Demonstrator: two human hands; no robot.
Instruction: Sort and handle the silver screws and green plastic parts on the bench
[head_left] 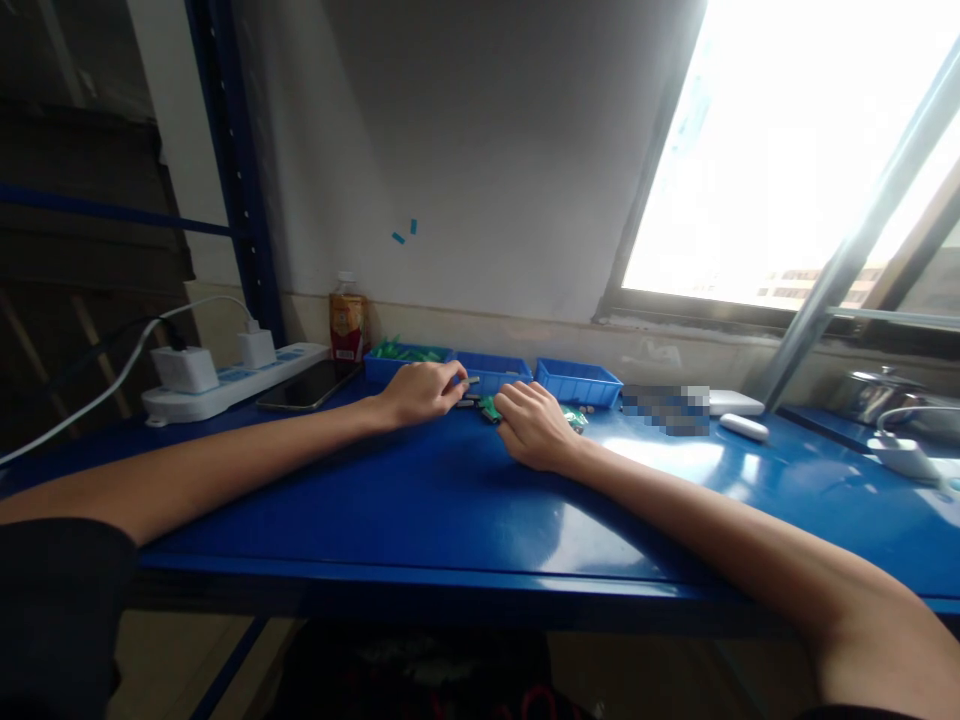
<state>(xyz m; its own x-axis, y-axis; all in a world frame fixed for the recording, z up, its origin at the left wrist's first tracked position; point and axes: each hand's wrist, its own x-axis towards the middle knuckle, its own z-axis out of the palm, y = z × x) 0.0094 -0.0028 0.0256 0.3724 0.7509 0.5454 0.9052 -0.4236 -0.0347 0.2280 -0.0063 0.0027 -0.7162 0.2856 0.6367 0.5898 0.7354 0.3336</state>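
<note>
My left hand (424,393) pinches a small silvery metal piece (472,381) between thumb and forefinger, in front of the middle blue bin (499,374). Just to its right, my right hand (534,425) is closed with its fingers curled down. Whatever is in those fingers is hidden from me. Small green pieces (576,418) lie around and partly behind my right hand. More small dark and silvery parts (466,403) rest on the table between the two hands. Behind my left hand, a blue bin (382,367) holds many green pieces.
A third blue bin (577,380) stands at the right. On the blue table (420,500) at left are a power strip (180,402), a phone (311,386) and a bottle (348,320). White devices (742,428) and a metal pot (877,395) sit at right.
</note>
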